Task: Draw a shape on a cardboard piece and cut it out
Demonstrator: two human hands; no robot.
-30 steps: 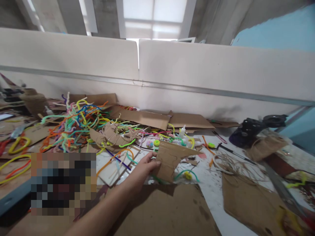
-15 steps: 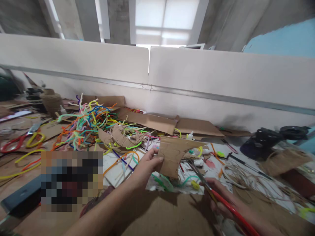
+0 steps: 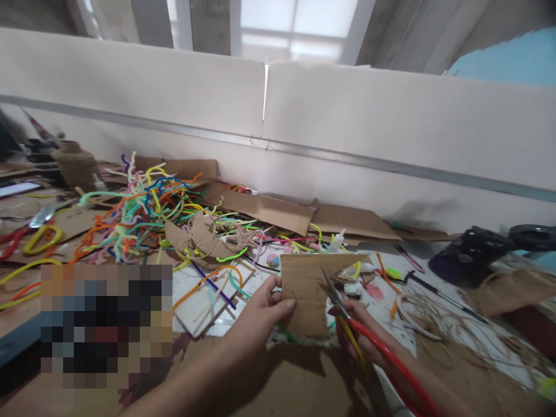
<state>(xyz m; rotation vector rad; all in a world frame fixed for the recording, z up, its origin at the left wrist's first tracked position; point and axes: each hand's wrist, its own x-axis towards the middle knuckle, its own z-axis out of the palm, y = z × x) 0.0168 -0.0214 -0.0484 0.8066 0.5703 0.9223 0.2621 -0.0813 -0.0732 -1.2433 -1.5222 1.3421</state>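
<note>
My left hand pinches the left edge of a brown cardboard piece, thumb on its near face. The piece has a curved cut on its right side and a narrow strip running right along its top. My right hand grips scissors with red and yellow handles. Their blades point up and left and overlap the right part of the cardboard; they look nearly closed. Below both hands lies a larger cardboard sheet.
A heap of coloured pipe cleaners lies at left, with cardboard scraps beside it. A white glue bottle stands behind the cardboard. At right are coiled cord, a glue gun and a black device. A white partition borders the back.
The scissors have moved up and left, from below right of the cardboard to across its right part. The cardboard now faces me more squarely, and the view has tilted down slightly.
</note>
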